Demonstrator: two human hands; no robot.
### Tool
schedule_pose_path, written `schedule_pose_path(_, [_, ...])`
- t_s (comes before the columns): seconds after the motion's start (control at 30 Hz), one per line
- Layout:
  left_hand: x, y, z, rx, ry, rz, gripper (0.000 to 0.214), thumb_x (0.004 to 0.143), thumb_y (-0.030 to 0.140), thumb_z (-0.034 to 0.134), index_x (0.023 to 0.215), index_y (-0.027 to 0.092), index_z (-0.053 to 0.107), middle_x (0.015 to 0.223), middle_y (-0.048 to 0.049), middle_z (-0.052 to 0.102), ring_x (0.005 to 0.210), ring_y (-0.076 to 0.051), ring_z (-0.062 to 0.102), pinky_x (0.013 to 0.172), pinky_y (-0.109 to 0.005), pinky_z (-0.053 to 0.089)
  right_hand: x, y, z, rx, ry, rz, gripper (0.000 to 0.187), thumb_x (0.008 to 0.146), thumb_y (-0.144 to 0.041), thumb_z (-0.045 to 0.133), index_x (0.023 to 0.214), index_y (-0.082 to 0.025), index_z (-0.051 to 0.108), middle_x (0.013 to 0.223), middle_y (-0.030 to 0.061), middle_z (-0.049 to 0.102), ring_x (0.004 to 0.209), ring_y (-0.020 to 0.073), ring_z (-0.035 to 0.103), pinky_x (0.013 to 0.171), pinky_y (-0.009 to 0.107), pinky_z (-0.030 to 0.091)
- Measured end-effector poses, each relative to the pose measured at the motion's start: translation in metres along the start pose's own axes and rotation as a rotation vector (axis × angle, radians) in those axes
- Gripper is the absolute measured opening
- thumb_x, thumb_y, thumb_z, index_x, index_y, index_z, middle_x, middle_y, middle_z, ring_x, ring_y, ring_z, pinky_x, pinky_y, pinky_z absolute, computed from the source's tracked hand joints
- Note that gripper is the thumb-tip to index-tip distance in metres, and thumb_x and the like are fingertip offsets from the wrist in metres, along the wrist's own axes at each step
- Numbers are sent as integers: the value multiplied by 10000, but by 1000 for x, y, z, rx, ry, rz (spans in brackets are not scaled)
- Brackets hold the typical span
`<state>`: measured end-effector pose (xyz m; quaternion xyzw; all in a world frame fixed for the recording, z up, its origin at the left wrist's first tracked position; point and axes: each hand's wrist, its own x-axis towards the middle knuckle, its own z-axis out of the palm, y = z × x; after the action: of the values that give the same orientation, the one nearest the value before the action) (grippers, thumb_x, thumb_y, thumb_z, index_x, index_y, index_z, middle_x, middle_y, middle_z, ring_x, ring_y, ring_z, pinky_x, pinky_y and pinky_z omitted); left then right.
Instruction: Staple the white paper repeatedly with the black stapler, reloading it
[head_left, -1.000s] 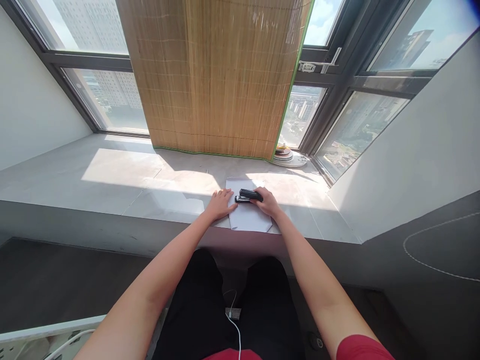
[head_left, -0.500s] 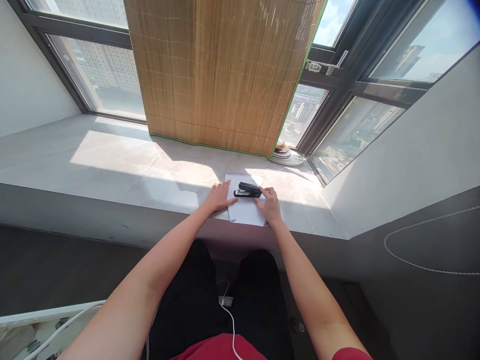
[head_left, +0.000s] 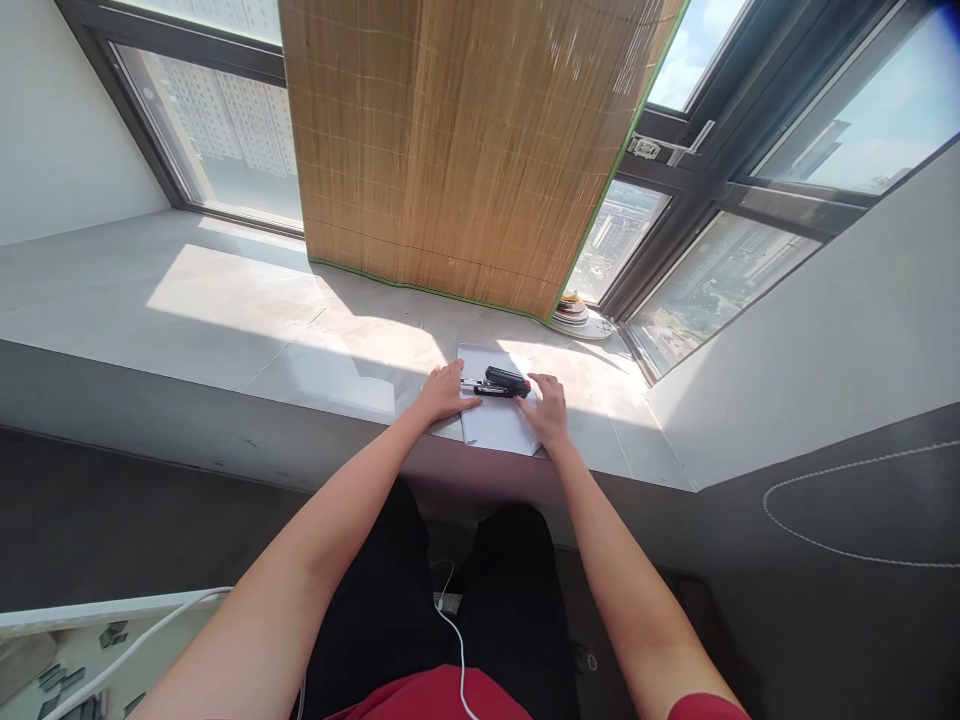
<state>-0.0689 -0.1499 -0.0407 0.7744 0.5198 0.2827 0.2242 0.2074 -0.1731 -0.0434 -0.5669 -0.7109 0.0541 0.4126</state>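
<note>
A black stapler (head_left: 507, 381) lies on white paper (head_left: 501, 428) at the front of the window ledge. Its top arm is raised a little, and a thin metal part sticks out of its left end. My right hand (head_left: 549, 410) grips the stapler's right end between thumb and fingers. At the paper's left edge rests my left hand (head_left: 444, 392), fingers stretched out and thumb apart, pointing towards the stapler. The tip of the metal part comes close to that hand; whether they touch I cannot tell.
A bamboo blind (head_left: 457, 160) hangs before the windows. Stacked plates (head_left: 577, 316) stand in the ledge's right corner. A white cable (head_left: 459, 640) runs over my lap. At lower left is a white tray (head_left: 45, 622) with small grey pieces in it.
The metal part has come out of the stapler's left end. The stapler is turned slightly, its right end still in my right hand. The view has shifted a little.
</note>
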Motion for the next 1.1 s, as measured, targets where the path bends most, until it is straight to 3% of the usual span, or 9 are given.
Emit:
schedule_pose_path(0.13, [2,1,-9,-322,75,-65,689,876,607,752,1419,208,608,1574,-202,601,1520,-400,512,1345,-522,250,26,-9,-1,67,-141,-67,553,827,-382,782,1355,-236,704,1396,152,712,1297,365,626,1088,565,532])
schedule_pose_path(0.23, [1,-8,-29,-893,232,-197,499,1031,597,519,1326,223,669,1583,-177,602,1529,-349,526,1273,-493,404,40,-16,3,96,-308,-55,412,780,-337,786,1179,-239,767,1171,98,804,1094,325,722,972,500,575])
schedule_pose_path(0.3, [-2,-17,-43,-1303,334,-306,517,1090,548,345,1365,237,654,1637,-162,562,1539,-303,534,1215,-475,480,43,-23,5,74,-299,-21,294,759,-321,776,1041,-235,778,1000,66,814,947,303,736,887,469,582])
schedule_pose_path(0.37, [-6,-27,-52,-1565,392,-373,549,1099,482,269,1460,247,609,1688,-151,515,1545,-270,537,1183,-468,515,44,-37,8,34,-195,-28,225,766,-329,776,973,-240,775,955,68,806,919,309,728,854,461,580])
schedule_pose_path(0.47, [-10,-36,-55,-1636,379,-385,587,1085,470,266,1538,258,574,1691,-147,521,1541,-261,544,1175,-482,532,40,-75,18,2,-51,-167,220,831,-327,774,1038,-251,780,1043,102,797,984,325,709,884,464,579])
schedule_pose_path(0.53, [-10,-37,-53,-1619,344,-373,616,1084,508,237,1526,260,588,1681,-138,538,1537,-263,549,1175,-485,540,35,-107,29,-36,-25,-293,195,914,-297,730,1100,-259,776,1068,110,780,1014,327,686,891,461,570])
schedule_pose_path(0.7, [-11,-33,-51,-1689,401,-352,599,1112,497,181,1413,230,625,1617,-142,604,1496,-262,587,1164,-480,559,19,-161,58,-220,-148,-601,332,1044,-103,529,1222,-263,759,1144,120,755,1075,313,648,959,478,505])
schedule_pose_path(0.9, [-12,-31,-52,-1764,449,-394,491,1127,437,254,1325,211,643,1586,-131,634,1481,-273,600,1166,-490,561,9,-162,68,-305,-144,-808,390,1108,-111,427,1329,-267,709,1161,103,767,1068,279,654,951,465,505])
schedule_pose_path(1.1, [-13,-31,-52,-1862,478,-419,439,1139,420,303,1263,191,656,1621,-128,602,1461,-252,621,1162,-432,576,6,-160,67,-338,-169,-866,414,1113,-119,415,1382,-274,689,1205,98,763,1018,258,663,933,456,537])
